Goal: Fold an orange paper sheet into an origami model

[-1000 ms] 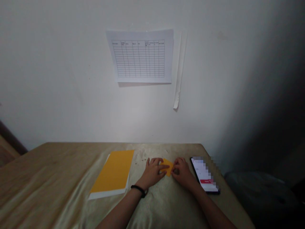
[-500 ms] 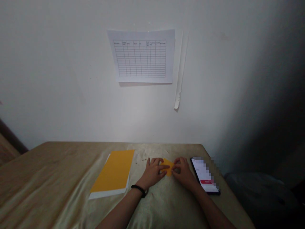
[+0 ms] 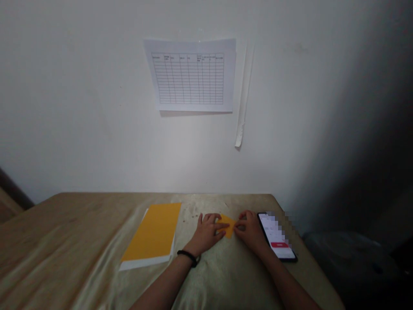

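Note:
A small folded piece of yellow paper (image 3: 229, 233) lies on the cloth-covered table between my two hands. My left hand (image 3: 208, 232), a black band at its wrist, rests with fingers spread and presses the paper down from the left. At the paper's right corner is my right hand (image 3: 249, 232), its thumb and fingertips pinched together on the edge. Part of the paper is hidden under the left fingers.
A stack of yellow and white sheets (image 3: 153, 232) lies left of my hands. A phone (image 3: 277, 237) with a lit screen lies close by on the right. Behind the table (image 3: 90, 224), a printed grid sheet (image 3: 190, 77) hangs on the wall.
My right hand has shifted slightly to the right, its fingertips now closer together at the paper's right corner. My left hand stays in place on the paper.

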Tool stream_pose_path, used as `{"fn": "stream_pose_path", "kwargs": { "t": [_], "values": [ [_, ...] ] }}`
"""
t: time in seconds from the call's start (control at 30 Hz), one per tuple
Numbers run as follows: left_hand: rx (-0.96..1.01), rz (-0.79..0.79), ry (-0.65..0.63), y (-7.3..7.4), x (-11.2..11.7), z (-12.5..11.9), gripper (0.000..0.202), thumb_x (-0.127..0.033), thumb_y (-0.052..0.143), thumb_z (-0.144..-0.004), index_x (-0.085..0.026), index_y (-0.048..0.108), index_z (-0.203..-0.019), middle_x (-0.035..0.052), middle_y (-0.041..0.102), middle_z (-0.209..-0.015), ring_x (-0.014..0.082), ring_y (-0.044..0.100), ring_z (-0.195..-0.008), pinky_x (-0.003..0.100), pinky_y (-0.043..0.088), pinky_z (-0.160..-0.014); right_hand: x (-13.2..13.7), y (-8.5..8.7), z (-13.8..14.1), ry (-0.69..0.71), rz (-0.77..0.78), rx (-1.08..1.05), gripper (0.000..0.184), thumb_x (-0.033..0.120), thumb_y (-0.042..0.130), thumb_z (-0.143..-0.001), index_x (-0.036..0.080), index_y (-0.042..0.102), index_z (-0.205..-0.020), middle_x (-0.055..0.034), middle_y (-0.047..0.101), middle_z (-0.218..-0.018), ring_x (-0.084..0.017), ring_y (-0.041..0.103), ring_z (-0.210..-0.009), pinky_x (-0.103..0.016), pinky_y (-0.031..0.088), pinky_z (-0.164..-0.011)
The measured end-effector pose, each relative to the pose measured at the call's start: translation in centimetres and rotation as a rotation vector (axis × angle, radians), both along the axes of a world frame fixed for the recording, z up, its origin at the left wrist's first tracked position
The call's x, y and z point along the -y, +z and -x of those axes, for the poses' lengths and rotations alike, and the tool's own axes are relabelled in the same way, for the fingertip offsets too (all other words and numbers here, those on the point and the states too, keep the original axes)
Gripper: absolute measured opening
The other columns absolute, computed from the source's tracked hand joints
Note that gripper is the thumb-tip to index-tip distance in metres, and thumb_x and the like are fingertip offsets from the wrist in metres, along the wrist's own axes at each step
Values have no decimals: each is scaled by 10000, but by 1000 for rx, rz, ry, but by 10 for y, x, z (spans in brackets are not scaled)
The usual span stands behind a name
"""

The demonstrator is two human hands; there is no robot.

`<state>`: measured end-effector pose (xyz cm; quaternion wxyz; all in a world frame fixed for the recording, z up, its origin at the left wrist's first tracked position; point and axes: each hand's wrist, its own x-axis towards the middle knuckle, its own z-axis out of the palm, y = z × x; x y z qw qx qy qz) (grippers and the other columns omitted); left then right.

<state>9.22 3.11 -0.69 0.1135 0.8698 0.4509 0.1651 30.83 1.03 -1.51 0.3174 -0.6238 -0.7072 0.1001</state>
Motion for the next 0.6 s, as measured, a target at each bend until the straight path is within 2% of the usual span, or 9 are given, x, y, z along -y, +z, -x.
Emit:
{"fn": "stream_pose_path", "kwargs": {
  "t": [0.27, 0.6],
  "values": [
    [2, -14, -7, -1, -1, 0, 331, -393, 641, -918, -488, 641, -1235, 14, 542, -1343, 295, 430, -1294, 699, 144, -1126, -14, -6, -3, -126, -59, 42, 91, 245, 690, -796, 248, 780, -782, -110, 613, -1012, -290, 524, -1045, -399, 431, -947],
    [18, -25, 7, -1, 2, -2, 323, -423, 658, -896, -461, 658, -1217, 22, 549, -1327, 288, 439, -1292, 690, 123, -1136, -11, -7, -2, -161, -49, 87, 135, 283, 653, -852, 247, 783, -857, -103, 601, -1037, -275, 511, -1075, -373, 401, -963]
  ]
}}
